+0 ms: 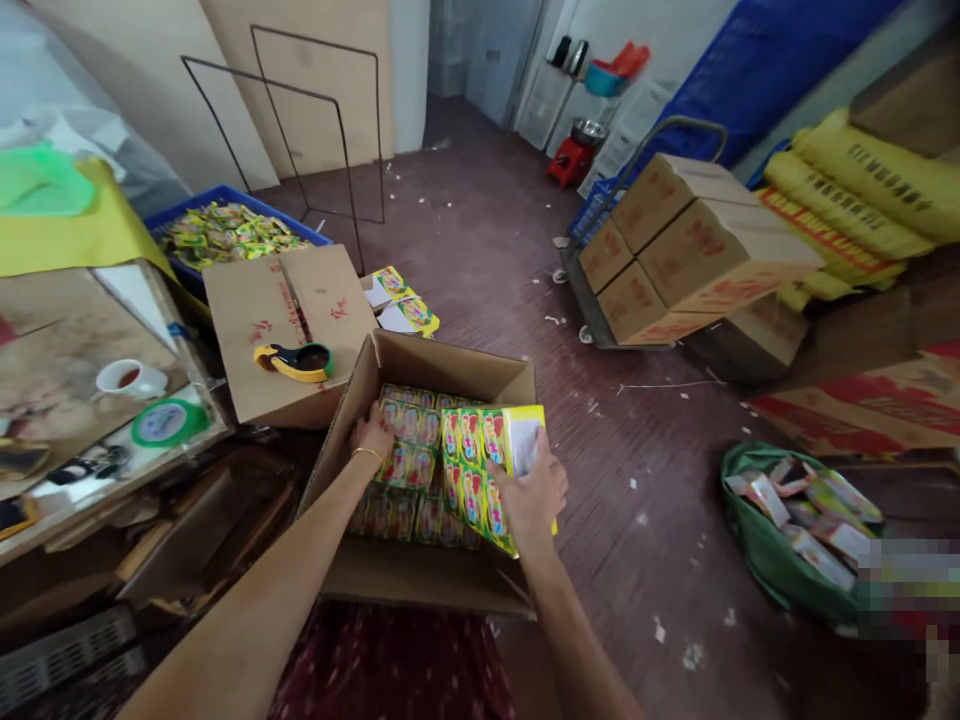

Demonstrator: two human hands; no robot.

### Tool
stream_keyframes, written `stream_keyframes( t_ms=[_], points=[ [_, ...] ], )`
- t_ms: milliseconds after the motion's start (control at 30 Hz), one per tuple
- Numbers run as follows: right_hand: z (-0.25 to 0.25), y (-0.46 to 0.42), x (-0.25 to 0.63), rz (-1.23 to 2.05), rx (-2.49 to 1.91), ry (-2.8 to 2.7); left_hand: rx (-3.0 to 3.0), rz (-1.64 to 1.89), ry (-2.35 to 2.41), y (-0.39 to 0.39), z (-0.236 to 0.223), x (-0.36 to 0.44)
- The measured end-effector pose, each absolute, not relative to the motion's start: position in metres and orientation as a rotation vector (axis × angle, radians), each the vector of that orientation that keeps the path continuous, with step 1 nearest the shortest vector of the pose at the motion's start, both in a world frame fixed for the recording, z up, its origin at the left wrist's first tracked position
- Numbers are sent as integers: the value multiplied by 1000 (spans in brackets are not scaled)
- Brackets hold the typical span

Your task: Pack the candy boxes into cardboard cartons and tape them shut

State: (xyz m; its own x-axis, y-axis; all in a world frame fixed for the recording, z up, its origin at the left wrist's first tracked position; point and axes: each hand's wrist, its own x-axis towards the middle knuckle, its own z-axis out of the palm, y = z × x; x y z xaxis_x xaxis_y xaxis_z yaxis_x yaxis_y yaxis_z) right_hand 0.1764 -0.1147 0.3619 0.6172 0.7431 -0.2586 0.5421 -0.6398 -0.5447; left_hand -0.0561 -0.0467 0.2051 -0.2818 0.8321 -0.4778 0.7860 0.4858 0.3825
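Right hand (pixel 534 490): clamped on the right edge of a yellow printed pack (pixel 469 460), thumb in front, remaining fingers behind. Position of the pack: tilted over the right half of an open cardboard box (pixel 457 355), above rows of similarly coloured packets (pixel 409 465). Left hand (pixel 373 437): inside the box, close to its left wall and at the outermost packets; grasp or mere contact, impossible to tell. Step in hand, by judgement: filling of the box in layers, more likely placing than removal. Requirements of the next move, by judgement: levelling of the held pack, alignment with the rows, lowering without bending. Just beside the box, to the left: closed carton (pixel 292 300), with tape dispenser (pixel 296 362) on top. Beyond: printed yellow cartons (pixel 405 300) and blue tray (pixel 322 238), heaped with small packets (pixel 225 235). Farther left: surface (pixel 67 360) with white cup (pixel 154 382) and green tape roll (pixel 171 422). Well apart, to the right: loaded trolley (pixel 590 322) and green bag (pixel 752 540).
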Motion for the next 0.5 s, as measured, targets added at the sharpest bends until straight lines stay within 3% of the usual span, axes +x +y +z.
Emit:
stream_keyframes(
  t_ms=[133,233,367,500],
  points=[
    [376,-126,185,596,-2391,-1164,2157,-308,1500,-97,178,-35],
    [383,-128,199,661,-2330,-1203,2351,-443,1171,-121,150,-25],
    [380,-123,205,921,-2272,-1095,2317,-303,1274,-112,127,-18],
    [366,-120,194,1110,-2209,-932,2104,-23,1413,-71,139,-13]
  ],
)
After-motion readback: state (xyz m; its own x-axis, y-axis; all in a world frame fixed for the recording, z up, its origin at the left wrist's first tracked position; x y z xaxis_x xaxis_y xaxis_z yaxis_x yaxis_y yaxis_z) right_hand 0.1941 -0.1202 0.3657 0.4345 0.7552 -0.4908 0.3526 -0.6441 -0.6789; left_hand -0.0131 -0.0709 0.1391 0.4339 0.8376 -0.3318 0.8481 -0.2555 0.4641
